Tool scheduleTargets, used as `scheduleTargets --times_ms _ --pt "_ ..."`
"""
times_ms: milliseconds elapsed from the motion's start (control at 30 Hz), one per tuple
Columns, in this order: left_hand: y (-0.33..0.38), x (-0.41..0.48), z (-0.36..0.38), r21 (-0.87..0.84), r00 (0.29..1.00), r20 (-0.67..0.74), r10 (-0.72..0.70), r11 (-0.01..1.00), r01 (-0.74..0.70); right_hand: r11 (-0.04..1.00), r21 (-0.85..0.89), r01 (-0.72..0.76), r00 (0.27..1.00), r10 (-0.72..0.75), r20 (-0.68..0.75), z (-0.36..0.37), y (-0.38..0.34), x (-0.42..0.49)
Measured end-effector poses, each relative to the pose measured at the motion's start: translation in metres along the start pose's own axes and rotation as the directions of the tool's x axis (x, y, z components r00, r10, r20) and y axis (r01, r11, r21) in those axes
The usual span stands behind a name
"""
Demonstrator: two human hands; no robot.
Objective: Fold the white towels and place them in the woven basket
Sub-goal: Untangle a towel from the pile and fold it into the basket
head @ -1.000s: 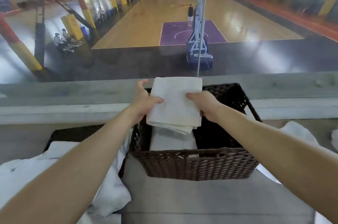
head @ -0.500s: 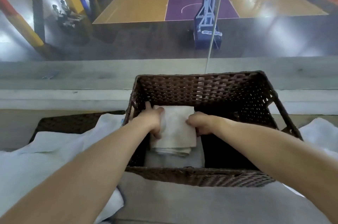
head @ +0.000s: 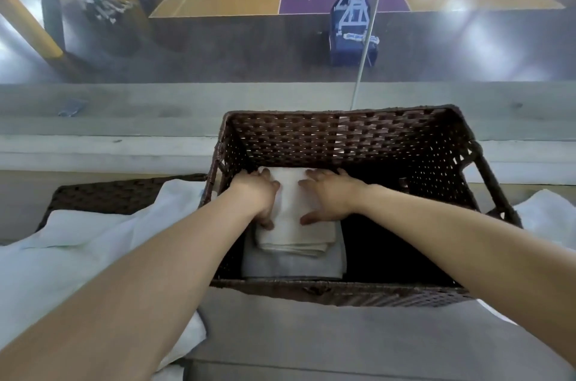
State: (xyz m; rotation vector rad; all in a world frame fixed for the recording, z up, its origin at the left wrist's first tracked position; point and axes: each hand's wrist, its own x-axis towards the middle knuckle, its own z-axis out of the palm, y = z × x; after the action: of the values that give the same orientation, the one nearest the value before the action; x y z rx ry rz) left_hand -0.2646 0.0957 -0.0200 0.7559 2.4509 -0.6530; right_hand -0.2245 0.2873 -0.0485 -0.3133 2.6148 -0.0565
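Folded towel (head: 296,215), lying on a second towel (head: 293,265) in the left half of the basket (head: 343,144), directly beneath the fingers. Left hand (head: 258,193) and right hand (head: 330,193) press flat on it, fingers apart and straight. Loose towels (head: 78,243) lie left of the fingers, outside the basket.

Left hand (head: 261,195) and right hand (head: 331,195) rest flat, palms down.

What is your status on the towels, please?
Left hand and right hand flat, pressing folded white towel. It lies atop a second folded towel, left side of dark brown woven basket. Nothing blocking.
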Motion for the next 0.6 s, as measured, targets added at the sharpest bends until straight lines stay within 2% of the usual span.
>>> scheduleTargets --times_ms 67,167,267,333,367,400,467,533,600 --pt "-0.003 -0.034 -0.014 0.017 0.987 -0.157 0.023 1.0 -0.021 0.998 0.069 -0.009 0.996 0.015 -0.09 -0.028 -0.006 -0.017" --pt "-0.018 -0.103 -0.029 0.032 0.905 -0.424 0.03 0.999 -0.019 0.99 0.136 0.048 0.953 -0.005 -0.303 -0.064 -0.025 -0.058" --pt "-0.045 -0.187 -0.025 -0.056 0.781 -0.625 -0.015 0.998 -0.026 0.972 0.192 0.132 0.855 -0.014 -0.518 -0.085 -0.064 -0.108" --pt "-0.066 -0.241 -0.001 -0.173 0.703 -0.704 -0.105 0.985 -0.026 0.964 0.172 0.202 0.768 -0.047 -0.638 -0.088 -0.102 -0.138" --pt "-0.075 -0.264 0.017 -0.24 0.691 -0.702 -0.174 0.971 0.001 0.957 0.156 0.245 0.722 -0.073 -0.688 -0.087 -0.125 -0.151" --pt "-0.084 -0.284 0.039 -0.304 0.711 -0.66 -0.243 0.952 0.043 0.947 0.134 0.293 0.684 -0.11 -0.721 -0.085 -0.149 -0.164" --pt "-0.094 -0.312 0.094 -0.427 0.797 -0.486 -0.358 0.893 0.141 0.917 0.068 0.392 0.645 -0.222 -0.731 -0.075 -0.197 -0.184" --pt "-0.094 -0.327 0.158 -0.487 0.883 -0.252 -0.397 0.84 0.24 0.87 0.015 0.493 0.65 -0.357 -0.67 -0.055 -0.238 -0.193" --pt "-0.085 -0.335 0.222 -0.481 0.929 -0.011 -0.37 0.817 0.319 0.843 -0.051 0.535 0.71 -0.482 -0.514 -0.028 -0.268 -0.193"
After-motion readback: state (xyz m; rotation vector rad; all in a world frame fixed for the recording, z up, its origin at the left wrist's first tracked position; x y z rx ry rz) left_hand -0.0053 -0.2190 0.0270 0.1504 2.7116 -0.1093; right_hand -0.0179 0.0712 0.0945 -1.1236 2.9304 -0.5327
